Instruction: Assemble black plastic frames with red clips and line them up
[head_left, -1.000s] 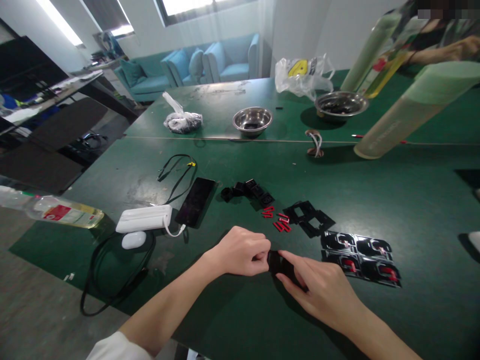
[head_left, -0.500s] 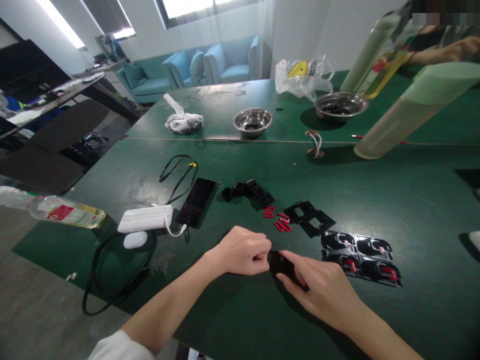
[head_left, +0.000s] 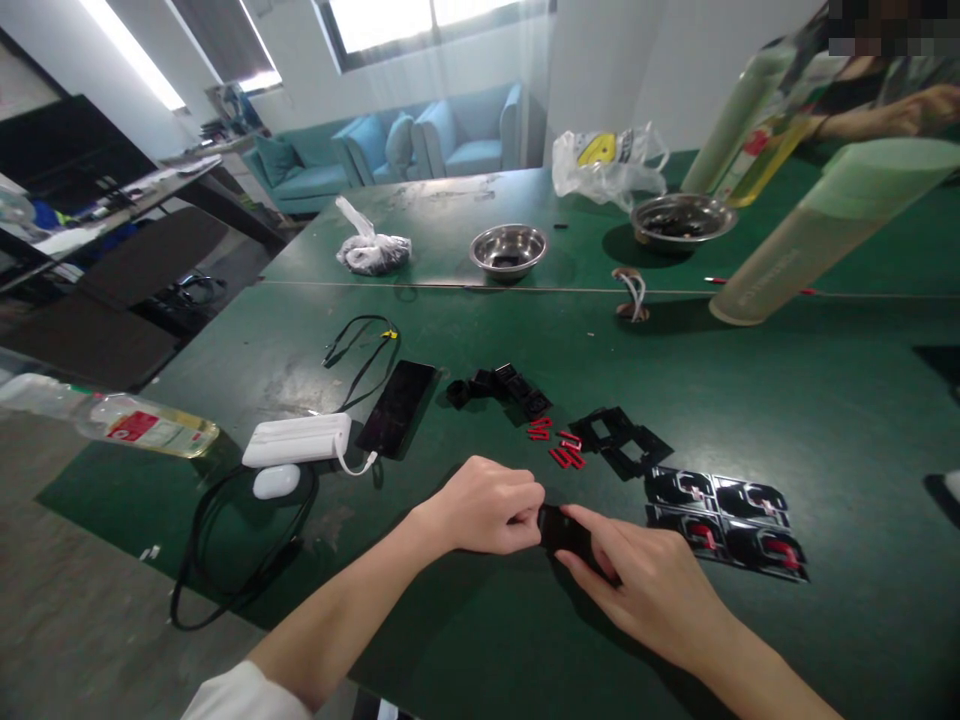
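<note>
A small black plastic part (head_left: 564, 530) is held low over the green table between my two hands. My right hand (head_left: 646, 578) grips it from the right, thumb on the near side and fingers on the far side. Curled closed, my left hand (head_left: 491, 508) meets the part's left end; its fingertips are hidden. Just beyond the hands lie several short red pieces (head_left: 566, 452). Thin black square frames (head_left: 619, 440) overlap one another to their right. Black trays with red pieces (head_left: 726, 522) sit right of my right hand. Small black blocks (head_left: 510, 385) form a row farther back.
A phone (head_left: 399, 408) is cabled to a white power bank (head_left: 296, 440) on the left, near a bottle lying tilted (head_left: 142, 425). Metal bowls (head_left: 508, 250) and a plastic bag (head_left: 607, 165) stand farther back. At right are a tall green-capped bottle (head_left: 817, 240) and another person's hand (head_left: 919, 110).
The whole view has shifted slightly downward in the picture. Both hands keep nearly the same pose around the black plastic part.
</note>
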